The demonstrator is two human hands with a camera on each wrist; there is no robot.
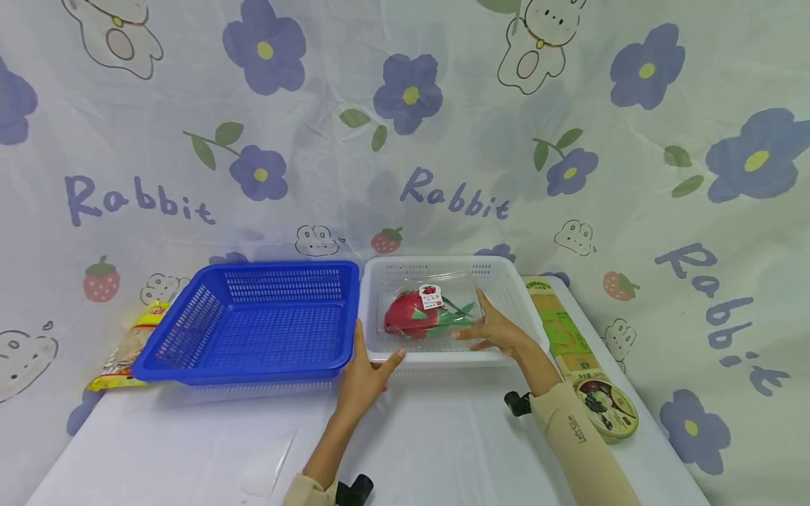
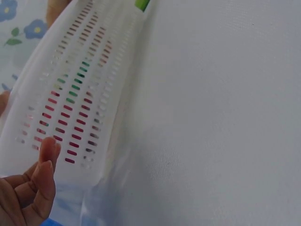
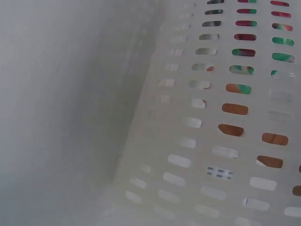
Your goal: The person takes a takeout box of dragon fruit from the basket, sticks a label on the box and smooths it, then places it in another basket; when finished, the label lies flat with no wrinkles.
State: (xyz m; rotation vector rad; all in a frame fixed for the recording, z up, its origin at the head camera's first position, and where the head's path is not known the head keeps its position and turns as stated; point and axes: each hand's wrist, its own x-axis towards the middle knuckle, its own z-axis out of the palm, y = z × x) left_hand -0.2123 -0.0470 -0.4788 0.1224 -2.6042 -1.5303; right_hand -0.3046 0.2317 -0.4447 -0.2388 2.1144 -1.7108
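A clear plastic box (image 1: 405,281) with a red and green item inside, which looks like a dragon fruit (image 1: 405,316), lies in the white basket (image 1: 512,309). A white label (image 1: 432,296) is stuck on its lid. My right hand (image 1: 500,327) grips the box at its right end, thumb on the near side. At the basket's near left corner is my left hand (image 1: 361,379), thumb and forefinger spread around the corner. The left wrist view shows loosely bent fingers (image 2: 44,183) beside the slotted basket wall (image 2: 70,113). In the right wrist view, the basket wall (image 3: 221,141) hides most of the right hand.
A blue basket (image 1: 278,309) stands directly left of the white one, with a yellow food packet (image 1: 126,351) beyond it. On the right lie a green and yellow pack (image 1: 560,327) and a round lidded tub (image 1: 606,409). A clear plastic sheet (image 1: 268,467) lies near the front.
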